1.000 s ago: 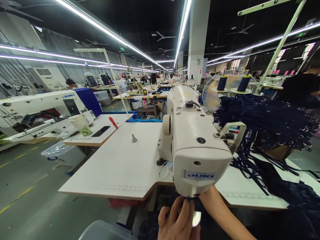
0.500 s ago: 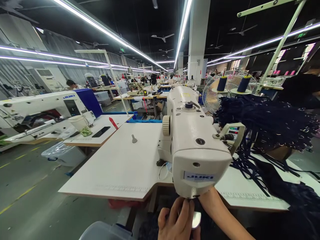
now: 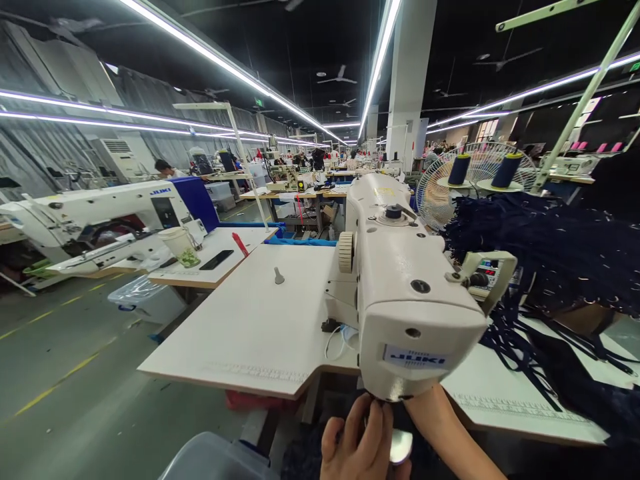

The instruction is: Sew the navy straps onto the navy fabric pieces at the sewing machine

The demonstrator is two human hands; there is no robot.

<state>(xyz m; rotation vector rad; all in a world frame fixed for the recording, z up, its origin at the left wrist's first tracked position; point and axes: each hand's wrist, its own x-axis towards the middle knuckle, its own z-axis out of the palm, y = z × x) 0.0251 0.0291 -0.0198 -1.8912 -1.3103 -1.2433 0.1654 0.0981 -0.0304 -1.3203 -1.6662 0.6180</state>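
A white JUKI sewing machine [image 3: 417,300] fills the middle, its head towards me. Just under the head, my left hand [image 3: 357,440] has its fingers bent and pressed together; whatever they hold is hidden. A shiny, pale rounded piece [image 3: 401,447] shows beside those fingers, above the thumb. My right hand [image 3: 424,404] reaches in beneath the machine head from the right; only the wrist and forearm show, and the fingers are out of sight behind the head. Dark fabric [image 3: 305,457] hangs low, around and left of my left hand.
Navy straps with metal rings [image 3: 540,253] are heaped on the right. A small grey metal tool [image 3: 279,275] lies on the white tabletop [image 3: 240,320]. Left of it are a phone [image 3: 217,260], a cup [image 3: 181,247] and another sewing machine [image 3: 110,207]. A plastic bin [image 3: 215,457] stands below.
The whole view has shifted, so the machine and tables sit a little further right. My hands keep nearly the same place under the machine head.
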